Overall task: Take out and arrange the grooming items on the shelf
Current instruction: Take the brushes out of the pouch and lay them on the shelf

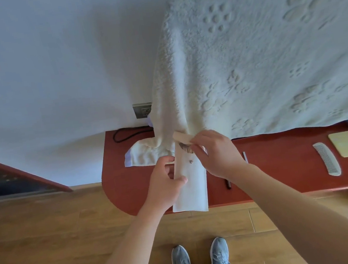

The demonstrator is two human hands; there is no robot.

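Brush (181,138) sits at the far mouth of the white pouch (191,188), over the red shelf (274,162) | our right hand (216,152) pinches it | left hand (165,183) grips the pouch | pouch points away from us, so we should pull that way

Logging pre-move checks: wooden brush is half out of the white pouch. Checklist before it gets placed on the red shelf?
1. Right hand grips pale wooden brush with dark bristles: ok.
2. Left hand holds white fabric pouch: ok.
3. Brush clear of pouch: not ok, bristles sit at its mouth.
4. Bare spot on red shelf between thin dark stick and grey plastic comb: ok.
5. Pouch empty otherwise: cannot tell.
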